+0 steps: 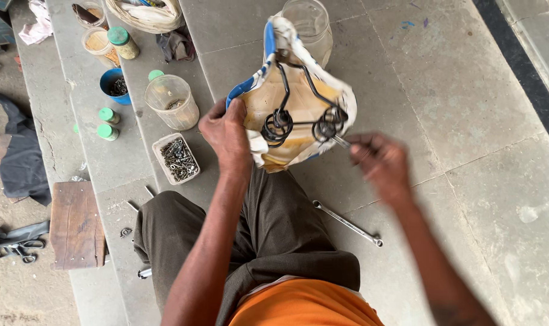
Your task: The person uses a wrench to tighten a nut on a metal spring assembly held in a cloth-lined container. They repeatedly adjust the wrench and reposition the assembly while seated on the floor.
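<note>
Springs of black wire (298, 118), two coils with long bent legs, lie on a worn seat pad (298, 115) of blue, white and tan, held up over the person's knee. The left hand (228, 136) grips the pad's left edge. The right hand (380, 160), just right of the pad, pinches a thin metal tool (341, 142) touching one coil. Below the pad, a spanner (347, 223) lies on the grey stone floor (455, 121). Left of the pad, stone steps hold a tray of screws (177, 158) and jars (172, 101).
</note>
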